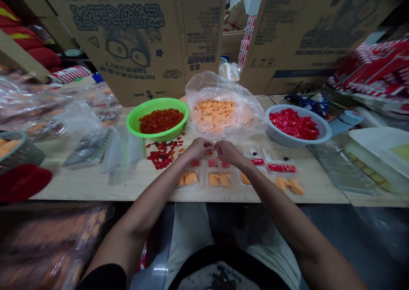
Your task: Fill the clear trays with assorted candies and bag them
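Observation:
My left hand [198,147] and my right hand [226,150] meet over a clear plastic compartment tray [204,183] on the wooden table. Both are closed in a pinch, and something small and red shows between the fingertips. The tray's front cells hold orange fortune cookies [191,178], and the cells behind them hold red sachets [212,162]. A loose scatter of small red pieces [161,154] lies just left of my left hand.
A green bowl [134,119] of red pieces, a clear bag of orange cookies [214,113] and a grey bowl [322,130] of red sachets stand behind the tray. Large cardboard boxes [134,38] wall the back. Stacked clear trays [343,168] lie right, plastic bags [89,149] left.

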Available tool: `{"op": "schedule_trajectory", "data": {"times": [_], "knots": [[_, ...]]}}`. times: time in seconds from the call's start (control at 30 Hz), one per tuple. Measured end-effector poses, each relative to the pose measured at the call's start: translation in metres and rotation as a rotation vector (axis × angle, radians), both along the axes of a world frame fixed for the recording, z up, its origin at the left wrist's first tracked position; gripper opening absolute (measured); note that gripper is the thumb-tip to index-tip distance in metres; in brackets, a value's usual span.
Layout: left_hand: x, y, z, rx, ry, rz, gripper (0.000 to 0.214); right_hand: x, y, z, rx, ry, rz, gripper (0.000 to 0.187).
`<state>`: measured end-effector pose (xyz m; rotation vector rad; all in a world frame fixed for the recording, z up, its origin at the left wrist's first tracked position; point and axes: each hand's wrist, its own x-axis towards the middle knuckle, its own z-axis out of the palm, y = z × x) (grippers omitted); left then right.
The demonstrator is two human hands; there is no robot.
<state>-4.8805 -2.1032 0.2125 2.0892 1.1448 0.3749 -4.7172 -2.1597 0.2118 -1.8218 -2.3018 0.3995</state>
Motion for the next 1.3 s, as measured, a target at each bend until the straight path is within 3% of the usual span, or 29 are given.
{"op": "schedule_trajectory", "data": {"times": [0.1, 0.27, 0.37, 0.5, 0.63, 0.83, 0.93, 1.03, 1.17, 1.3], "knots": [[0.003, 0.005, -0.002, -0.002, 0.074, -0.041, 0.026, 0.018, -0.006, 0.004, 0.013, 0.033, -0.055, 0.038], [0.001, 0.000, 0.003, 0.094, 0.102, 0.064, 0.031, 0.040, -0.027, 0.005, 0.029, 0.120, -0.084, 0.036], [0.003, -0.010, 0.006, 0.146, 0.166, 0.018, 0.031, 0.037, -0.040, 0.001, 0.053, 0.113, -0.068, 0.037], [0.004, -0.017, 0.005, 0.242, 0.300, -0.035, 0.025, 0.016, -0.049, -0.003, 0.077, 0.040, 0.064, 0.041], [0.000, -0.012, 0.004, 0.147, 0.322, -0.034, 0.023, -0.002, -0.053, -0.005, 0.067, -0.049, 0.126, 0.030], [-0.002, -0.004, 0.001, 0.229, 0.241, -0.073, 0.023, -0.005, -0.058, -0.008, 0.061, -0.051, 0.132, 0.029], [-0.003, -0.005, 0.001, 0.226, 0.259, 0.030, 0.020, 0.001, -0.061, -0.009, 0.071, 0.000, 0.125, 0.033], [-0.002, -0.008, 0.003, 0.131, 0.141, 0.165, 0.025, 0.013, -0.067, -0.013, 0.121, 0.127, 0.076, 0.041], [0.015, -0.014, 0.003, -0.068, 0.006, 0.093, 0.035, 0.028, -0.074, -0.021, 0.121, 0.253, 0.008, 0.044], [0.034, -0.016, -0.001, 0.007, 0.112, 0.090, 0.031, 0.039, -0.081, -0.025, 0.125, 0.316, -0.009, 0.042]]}}
